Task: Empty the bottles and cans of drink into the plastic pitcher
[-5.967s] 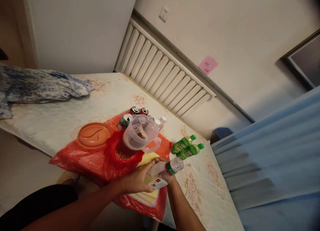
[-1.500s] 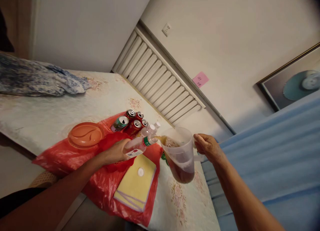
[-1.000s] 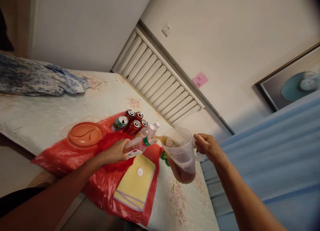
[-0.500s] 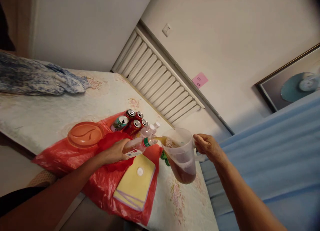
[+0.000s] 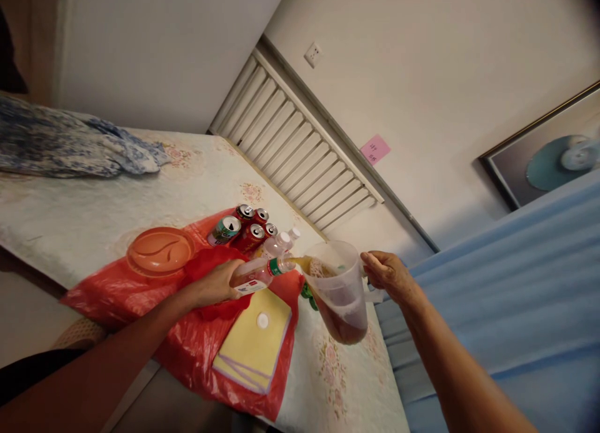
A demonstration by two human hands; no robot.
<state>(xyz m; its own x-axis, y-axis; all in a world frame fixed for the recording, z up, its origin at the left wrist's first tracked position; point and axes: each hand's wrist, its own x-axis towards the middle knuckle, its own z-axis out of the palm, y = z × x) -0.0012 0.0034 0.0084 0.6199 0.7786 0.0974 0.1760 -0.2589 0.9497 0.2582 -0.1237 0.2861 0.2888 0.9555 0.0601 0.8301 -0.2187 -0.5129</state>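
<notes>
My left hand (image 5: pixel 216 285) is closed round a clear plastic bottle (image 5: pixel 250 274) with a green-banded neck, tipped so its mouth meets the rim of a jug. Yellowish-brown liquid runs from the bottle into that translucent plastic jug (image 5: pixel 344 292). My right hand (image 5: pixel 385 272) grips the jug's handle and holds it tilted toward the bottle. Foam floats on the brown liquid inside the jug. Below the bottle, a white cap (image 5: pixel 263 320) lies on a folded yellow cloth (image 5: pixel 253 352), which rests on a red plastic bag (image 5: pixel 187 345).
Several drink cans (image 5: pixel 255 233) and capped bottles (image 5: pixel 284 239) stand behind the bottle. An orange dish (image 5: pixel 160 252) sits at the left on the bag. Green items (image 5: pixel 309 295) are partly hidden behind the jug. A patterned cloth (image 5: pixel 75 139) lies on the flowered tablecloth (image 5: pixel 197 170).
Both hands keep nearly the same pose. Liquid still flows from the bottle into the jug, and the foam patch in the jug looks slightly different.
</notes>
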